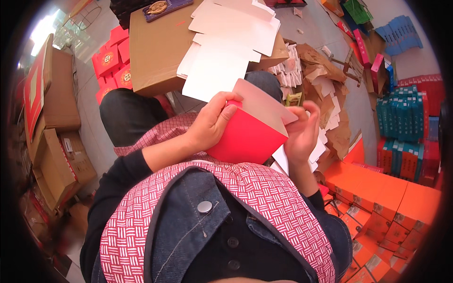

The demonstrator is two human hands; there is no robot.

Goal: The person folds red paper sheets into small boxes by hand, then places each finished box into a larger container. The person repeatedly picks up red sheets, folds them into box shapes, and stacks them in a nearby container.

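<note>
Red card makes up the folded box (247, 134) held in front of the person's chest, above the lap, its pale inner flap tilted up toward the right. The left hand (210, 123) grips the box's left edge, thumb along the top and fingers (231, 109) curled over the upper corner, clenched on the card. The right hand (302, 132) holds the box's right corner, fingers bent and pinching the flap's edge. Just beyond the hands, a stack of flat white sheets (226, 47) lies fanned over a brown cardboard carton (155, 52) that serves as the surface. To the left of the carton sit small red boxes (113, 66) with round gold marks. Crumpled brown paper (325, 80) lies on the floor to the right. Further right stand rows of teal boxes (401, 118), and below them a spread of orange boxes (382, 198). Open brown cartons (59, 160) stand at the far left.
</note>
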